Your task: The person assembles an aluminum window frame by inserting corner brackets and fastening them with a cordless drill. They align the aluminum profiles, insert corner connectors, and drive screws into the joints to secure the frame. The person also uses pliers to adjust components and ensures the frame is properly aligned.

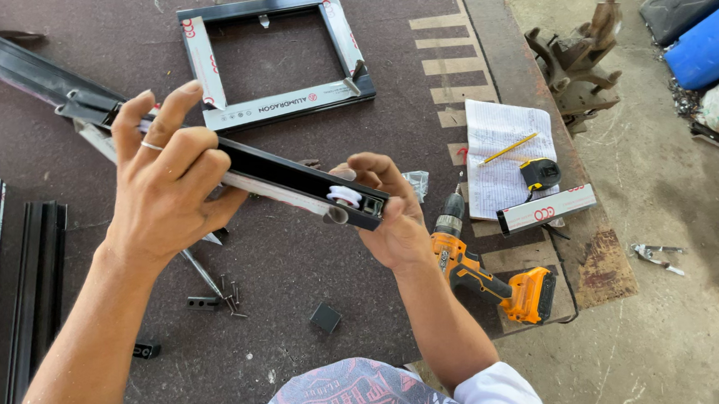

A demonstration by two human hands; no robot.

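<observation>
Black aluminium is what you are working on: a long black aluminium profile bar (273, 176) with a strip of white protective film along one side, held up off the dark brown worktop (313, 256). Your left hand (164, 186) wraps its middle, fingers clamped over the top edge. Your right hand (390, 217) cups the near end, fingers closed around it. A small white plastic roller (344, 196) already sits in that end's channel, beside a dark fitting, so the insert looks placed; I cannot tell if it is screwed fast, and that seems to be what is left.

Just beside your right wrist lies an orange and black cordless drill (487, 277). Loose dark screws (229, 297) and a small black block (325, 317) lie under the bar. Farther out are an open notebook with a yellow pencil (504, 154) and a yellow-black tape measure (540, 173). Farthest, a finished black rectangular frame (275, 58) lies flat, corners joined.
</observation>
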